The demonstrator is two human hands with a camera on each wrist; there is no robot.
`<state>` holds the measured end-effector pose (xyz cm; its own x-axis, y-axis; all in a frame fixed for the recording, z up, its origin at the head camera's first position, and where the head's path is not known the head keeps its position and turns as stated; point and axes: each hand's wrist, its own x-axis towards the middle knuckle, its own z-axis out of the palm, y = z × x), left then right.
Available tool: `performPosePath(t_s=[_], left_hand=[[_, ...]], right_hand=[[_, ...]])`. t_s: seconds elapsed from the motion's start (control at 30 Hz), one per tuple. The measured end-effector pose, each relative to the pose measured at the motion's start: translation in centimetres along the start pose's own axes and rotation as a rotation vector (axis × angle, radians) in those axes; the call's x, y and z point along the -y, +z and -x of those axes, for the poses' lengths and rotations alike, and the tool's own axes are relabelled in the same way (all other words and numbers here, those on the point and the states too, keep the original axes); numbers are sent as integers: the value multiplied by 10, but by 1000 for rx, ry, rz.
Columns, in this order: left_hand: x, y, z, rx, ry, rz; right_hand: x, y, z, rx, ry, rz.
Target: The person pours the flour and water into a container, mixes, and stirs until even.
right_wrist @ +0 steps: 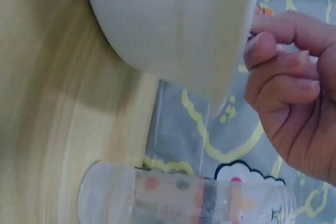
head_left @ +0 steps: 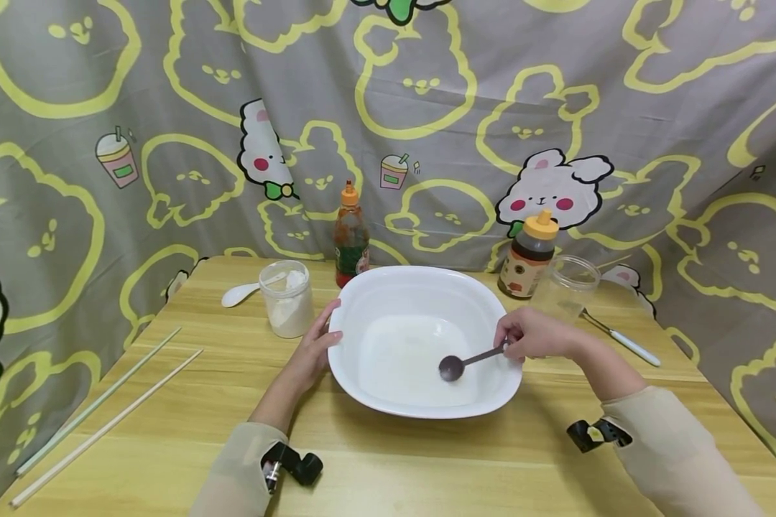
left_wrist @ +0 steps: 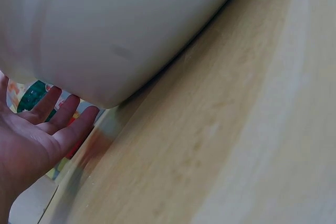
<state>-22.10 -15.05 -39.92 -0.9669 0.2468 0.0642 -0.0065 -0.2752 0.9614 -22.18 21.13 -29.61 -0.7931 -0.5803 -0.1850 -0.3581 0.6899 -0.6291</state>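
A large white basin (head_left: 420, 414) stands on the wooden table, with a whitish layer over its floor. My left hand (head_left: 312, 348) holds its left rim, thumb at the edge and fingers (left_wrist: 79, 129) against the outer wall. Between the thumb and fingers of my right hand (head_left: 543, 334) is the handle end of a dark long-handled spoon (head_left: 451, 368). The spoon's round bowl hangs over the basin's inside, pointing left. In the right wrist view, the right hand (right_wrist: 289, 82) is at the rim, and the spoon is mostly hidden behind the basin wall (right_wrist: 168, 24).
Left of the basin stand a jar of white powder (head_left: 289, 309), a white spoon (head_left: 239, 295) and two long sticks (head_left: 106, 427). Behind are a red sauce bottle (head_left: 352, 244) and a dark sauce bottle (head_left: 527, 262). A clear jar (head_left: 572, 276) and a pale-handled utensil (head_left: 634, 347) lie right.
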Motion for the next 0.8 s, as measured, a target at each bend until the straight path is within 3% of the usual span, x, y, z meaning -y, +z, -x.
performPosePath(t_s=[0.17, 0.43, 0.63, 0.8], left_hand=[[0, 0, 0, 7, -3, 2], [0, 1, -1, 4, -10, 9], [0, 1, 0, 3, -4, 12], [0, 0, 0, 7, 0, -2]], right_hand=[[-6, -3, -13, -62, 61, 2], [-4, 8, -50, -58, 92, -27], [6, 26, -69, -10, 10, -129], [16, 38, -68, 84, -49, -161]])
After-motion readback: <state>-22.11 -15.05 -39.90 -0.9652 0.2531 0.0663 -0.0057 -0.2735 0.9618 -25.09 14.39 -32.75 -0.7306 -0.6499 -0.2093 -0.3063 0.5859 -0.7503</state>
